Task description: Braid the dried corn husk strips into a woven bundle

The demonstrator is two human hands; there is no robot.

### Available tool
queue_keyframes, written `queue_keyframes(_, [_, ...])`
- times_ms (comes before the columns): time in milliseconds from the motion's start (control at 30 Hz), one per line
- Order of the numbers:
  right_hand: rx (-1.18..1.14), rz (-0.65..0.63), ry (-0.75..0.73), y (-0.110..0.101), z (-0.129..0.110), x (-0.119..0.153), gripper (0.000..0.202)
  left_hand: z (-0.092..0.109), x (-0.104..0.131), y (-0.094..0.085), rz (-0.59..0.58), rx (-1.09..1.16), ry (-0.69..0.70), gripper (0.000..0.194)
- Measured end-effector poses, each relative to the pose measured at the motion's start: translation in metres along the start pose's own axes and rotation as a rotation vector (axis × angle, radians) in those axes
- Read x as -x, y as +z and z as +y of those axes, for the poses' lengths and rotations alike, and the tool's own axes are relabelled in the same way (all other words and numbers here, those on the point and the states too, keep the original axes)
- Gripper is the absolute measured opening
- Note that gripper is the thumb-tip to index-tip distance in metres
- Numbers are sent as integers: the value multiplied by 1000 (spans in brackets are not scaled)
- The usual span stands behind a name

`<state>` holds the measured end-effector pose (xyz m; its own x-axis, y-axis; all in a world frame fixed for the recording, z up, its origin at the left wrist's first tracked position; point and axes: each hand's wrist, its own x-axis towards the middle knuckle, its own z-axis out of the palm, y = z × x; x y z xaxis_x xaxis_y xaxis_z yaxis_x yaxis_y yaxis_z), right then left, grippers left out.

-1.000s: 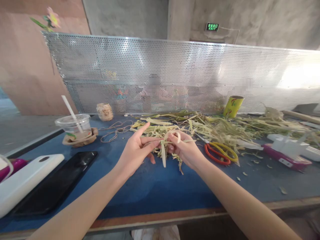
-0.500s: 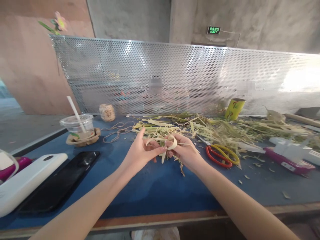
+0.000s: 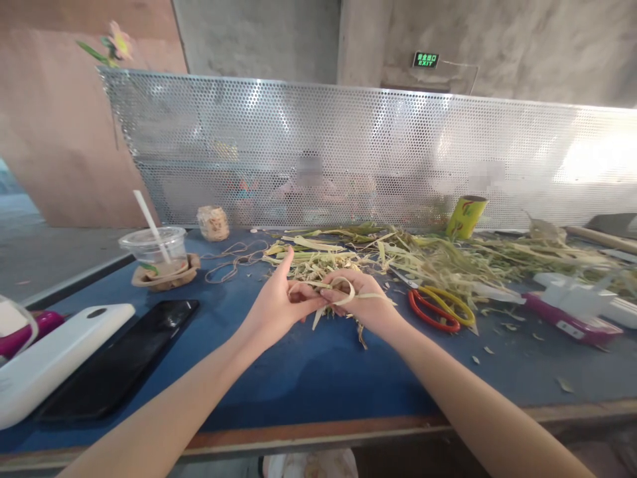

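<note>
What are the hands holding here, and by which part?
The left hand and right hand pinch a pale strip near where it curls; the exact grip is partly hidden.

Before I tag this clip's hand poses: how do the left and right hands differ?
The left hand has one finger raised; the right hand has its fingers curled inward. A loop of the pale strip shows against the right hand, while none crosses the left hand. Both are bare and meet at the strip.
</note>
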<state>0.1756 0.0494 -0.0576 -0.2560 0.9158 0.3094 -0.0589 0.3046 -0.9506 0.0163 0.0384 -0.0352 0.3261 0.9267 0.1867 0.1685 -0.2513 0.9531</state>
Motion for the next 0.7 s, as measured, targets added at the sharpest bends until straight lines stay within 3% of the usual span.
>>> queue_keyframes(167, [-160,-67,-35,2,-1,2,22,-3,1,3,-44,41,-39,106])
queue_keyframes(267, [-185,-28,-42,2,-2,2,24,-3,0,3,-53,59,-20,103])
queue_keyframes(367, [-177,24,-23,1,-3,1,27,-1,-2,1,-1,58,-10,98])
queue_keyframes(533, [-131,-4,13,-1,-3,2,23,0,-5,-3,137,16,67,85])
queue_keyframes(700, [-297,72,2,3,-4,3,21,2,-4,0,147,44,103,84])
